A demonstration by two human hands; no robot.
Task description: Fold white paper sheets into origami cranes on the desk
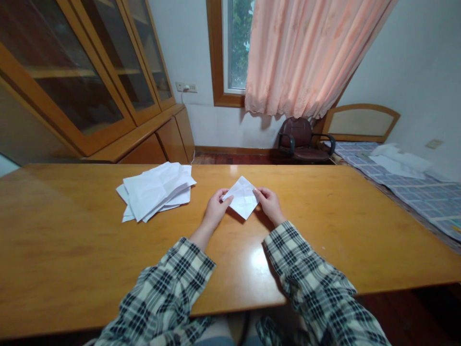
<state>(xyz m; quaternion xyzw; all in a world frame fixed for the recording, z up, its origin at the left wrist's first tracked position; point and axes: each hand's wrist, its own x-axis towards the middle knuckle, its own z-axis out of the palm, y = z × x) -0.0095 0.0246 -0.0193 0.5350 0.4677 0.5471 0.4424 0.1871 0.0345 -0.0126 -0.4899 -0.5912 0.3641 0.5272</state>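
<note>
A small folded sheet of white paper [243, 198], turned like a diamond with creases across it, is held just above the wooden table [90, 269]. My left hand [217, 205] pinches its left corner, thumb on top and fingers behind. At the opposite corner my right hand [269, 203] grips the paper between thumb and fingers. One corner of the paper points away from me and one toward me. Left of my hands lies a loose stack of creased white paper sheets [156, 190].
Behind the table on the left stands a glass-fronted wooden cabinet [144, 120]. A dark red office chair [300, 139] is beyond the far edge, below a pink curtain [295, 57]. On the right is a bed [414, 192] with a checked cover and white sheets on it.
</note>
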